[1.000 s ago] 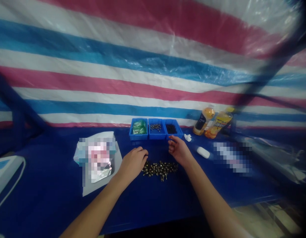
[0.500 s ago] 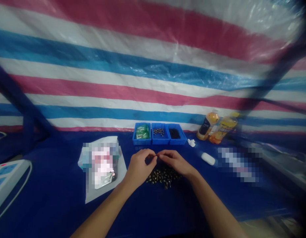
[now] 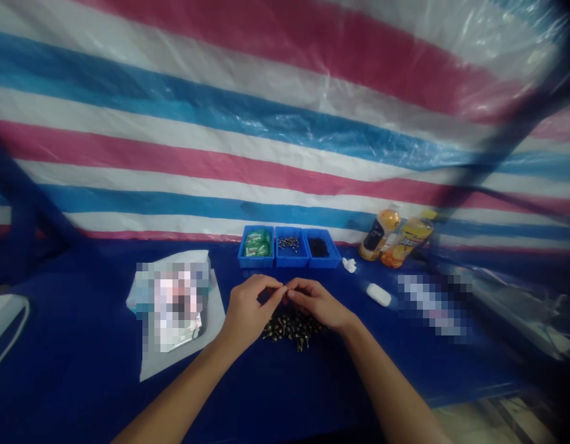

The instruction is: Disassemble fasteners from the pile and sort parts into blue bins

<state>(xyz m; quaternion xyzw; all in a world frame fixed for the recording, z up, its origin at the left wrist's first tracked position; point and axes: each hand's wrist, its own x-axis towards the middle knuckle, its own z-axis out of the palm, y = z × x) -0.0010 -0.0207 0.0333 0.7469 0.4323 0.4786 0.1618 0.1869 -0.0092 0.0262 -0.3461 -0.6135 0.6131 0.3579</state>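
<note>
Fingertips of my left hand (image 3: 254, 303) and my right hand (image 3: 318, 302) meet in a pinch above the table. Whatever lies between them is too small to make out. Right below and behind the hands is a pile of small dark, brassy metal parts (image 3: 297, 332), partly covered by the fingers. Beyond the hands three blue bins stand side by side: the left bin (image 3: 256, 263) holds green-and-white packets, the middle bin (image 3: 292, 261) some small metal parts, and the right bin (image 3: 322, 263) thin black pieces.
Two bottles with orange contents, one dark-labelled (image 3: 379, 234) and one yellow-labelled (image 3: 408, 242), stand back right. Near them lie a crumpled tissue (image 3: 349, 265) and a white case (image 3: 378, 295). On the left are a white sheet (image 3: 215, 308) with a plastic bag and a white box (image 3: 2, 324) with a cable.
The view has swung slightly, so everything on the table appears further left. My hands stay together over the pile, with the right fingers now closer against the left ones.
</note>
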